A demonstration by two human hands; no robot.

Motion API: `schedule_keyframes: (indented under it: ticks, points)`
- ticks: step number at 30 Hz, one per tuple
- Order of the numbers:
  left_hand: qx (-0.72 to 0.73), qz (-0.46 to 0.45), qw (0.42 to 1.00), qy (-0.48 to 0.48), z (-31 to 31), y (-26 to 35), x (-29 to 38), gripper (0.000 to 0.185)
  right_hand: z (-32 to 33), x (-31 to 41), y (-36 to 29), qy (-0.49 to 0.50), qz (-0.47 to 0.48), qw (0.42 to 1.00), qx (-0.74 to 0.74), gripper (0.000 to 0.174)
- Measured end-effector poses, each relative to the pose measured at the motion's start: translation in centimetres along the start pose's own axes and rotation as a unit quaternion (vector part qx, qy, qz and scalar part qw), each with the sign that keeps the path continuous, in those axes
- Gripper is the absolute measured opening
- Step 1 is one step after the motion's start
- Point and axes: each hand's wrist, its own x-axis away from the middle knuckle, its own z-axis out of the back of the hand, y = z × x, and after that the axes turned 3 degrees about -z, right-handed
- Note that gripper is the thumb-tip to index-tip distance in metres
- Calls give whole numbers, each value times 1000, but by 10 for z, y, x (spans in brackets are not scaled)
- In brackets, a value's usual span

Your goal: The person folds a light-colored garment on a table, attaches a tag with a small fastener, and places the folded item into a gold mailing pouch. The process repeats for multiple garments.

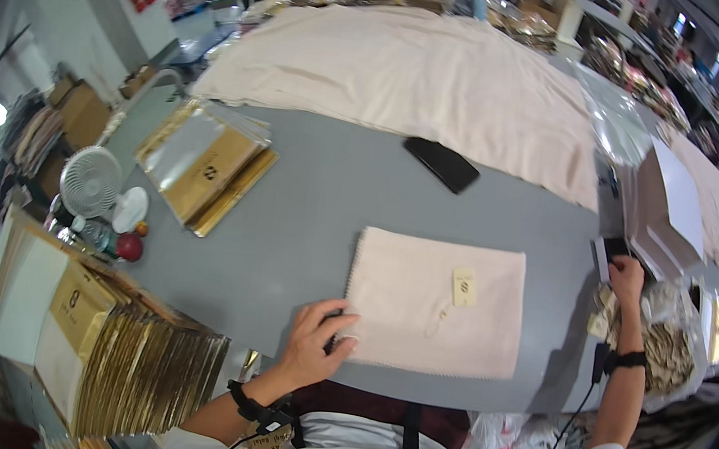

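A folded pale pink cloth (404,298) with stitched edges lies flat on the grey table (310,184) before me. On it rest a small cream hang tag (463,288) and a thin loop of string (435,323). My left hand (316,345) touches the cloth's left edge, its fingers apart. Over at the right, my right hand (626,280) reaches to a small black-and-white item (602,258) beside a tall stack of white sheets (672,204). Its fingertips are bent there, and whether they grip anything is unclear.
A large pink cloth (406,74) covers the table's far side, near a black phone-like object (441,165). Gold-and-clear packets (204,163) lie left; many more (143,366) stand in a box. A small fan (91,181) is left; a plastic bag (669,354) is right.
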Motion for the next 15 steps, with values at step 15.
schedule_keyframes:
  ticks: [15]
  points:
    - [36, -4, 999, 17, -3, -4, 7, 36, 12, 0, -18, -23, -142, 985, 92, 39]
